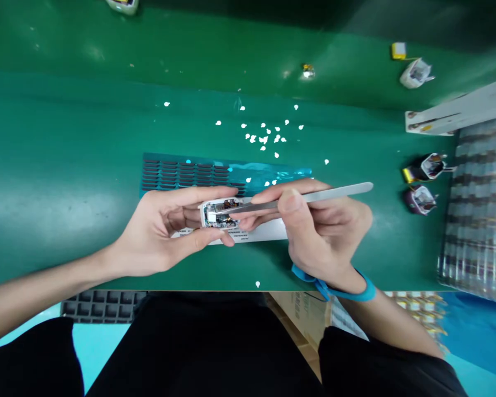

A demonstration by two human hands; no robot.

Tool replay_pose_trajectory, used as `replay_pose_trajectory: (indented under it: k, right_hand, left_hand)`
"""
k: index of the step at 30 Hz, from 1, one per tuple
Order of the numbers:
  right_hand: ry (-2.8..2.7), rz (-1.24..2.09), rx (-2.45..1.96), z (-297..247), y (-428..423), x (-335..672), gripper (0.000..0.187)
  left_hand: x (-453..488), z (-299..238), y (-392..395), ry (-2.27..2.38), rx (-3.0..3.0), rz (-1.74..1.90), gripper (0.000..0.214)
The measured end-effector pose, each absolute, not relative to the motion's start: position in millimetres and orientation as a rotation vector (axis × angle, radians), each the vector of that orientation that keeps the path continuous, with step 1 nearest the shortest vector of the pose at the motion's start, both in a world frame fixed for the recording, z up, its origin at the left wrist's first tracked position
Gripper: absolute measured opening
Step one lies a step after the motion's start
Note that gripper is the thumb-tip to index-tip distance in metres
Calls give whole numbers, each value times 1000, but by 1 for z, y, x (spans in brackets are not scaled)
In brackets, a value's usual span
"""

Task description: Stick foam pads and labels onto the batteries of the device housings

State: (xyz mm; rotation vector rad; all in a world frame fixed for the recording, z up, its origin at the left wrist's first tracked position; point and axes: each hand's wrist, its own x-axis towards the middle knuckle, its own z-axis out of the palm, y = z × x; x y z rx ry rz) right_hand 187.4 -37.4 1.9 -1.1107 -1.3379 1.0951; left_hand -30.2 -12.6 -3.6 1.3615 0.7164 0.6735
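Observation:
My left hand (161, 231) is closed round a small white open casing (219, 214) with circuitry showing inside, held just above the green table (66, 165). My right hand (318, 231) pinches metal tweezers (297, 199), whose tips reach into the casing. A blue strap (334, 286) circles my right wrist. Under both hands lies a white label strip (264, 231). Behind them sits a blue sheet (215, 172) carrying rows of small dark strips.
Small white scraps (264, 135) are scattered on the table beyond the sheet. At the right stand similar small units (425, 168) (419, 199) (415, 73), a yellow piece (398, 51), a white tray (458, 113) and a stack of shiny packed trays (475, 209).

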Motion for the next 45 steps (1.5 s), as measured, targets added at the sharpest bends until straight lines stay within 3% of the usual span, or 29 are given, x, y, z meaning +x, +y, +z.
replay_pose_trajectory:
  k: [20, 26, 32, 36, 45]
  right_hand:
    - [-1453, 1047, -1162, 1, -39, 187, 20]
    - [-1555, 869, -1104, 4, -41, 201, 21]
    - [-1762, 643, -1267, 22, -28, 228, 21]
    - [-2068, 713, -1234, 14, -16, 233, 21]
    - [-2001, 744, -1313, -1, -14, 240, 19]
  left_hand:
    - [-30, -5, -19, 794, 1421, 670, 37]
    - [-30, -1, -16, 792, 1423, 672, 31]
    - [-33, 1, -7, 975, 1824, 777, 19]
    - [-34, -7, 0, 999, 2147, 819, 17]
    - [-34, -24, 7, 990, 2437, 595, 15]
